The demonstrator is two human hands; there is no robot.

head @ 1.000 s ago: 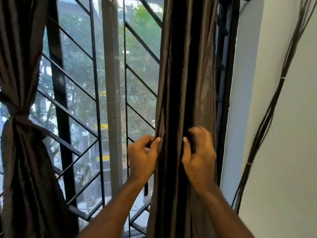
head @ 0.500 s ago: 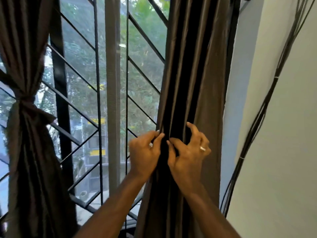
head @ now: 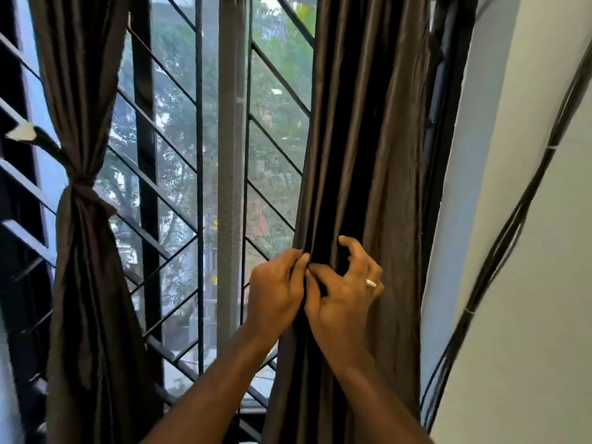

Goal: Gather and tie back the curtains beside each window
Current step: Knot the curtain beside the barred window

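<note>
Between both hands [head: 312,283] — dark-brown curtain [head: 368,155], bunched pleats

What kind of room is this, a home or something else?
Probably a room in a home, on an upper floor perhaps. Brown curtains hang at a window with a metal grille, trees and buildings show outside, and loose cables run up the plain wall.

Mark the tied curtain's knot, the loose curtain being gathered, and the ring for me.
tied curtain's knot [head: 80,184]: head view, on the cinched band.
loose curtain [head: 368,123]: head view, on its upper folds.
ring [head: 371,282]: head view, on the right hand's finger.
</note>
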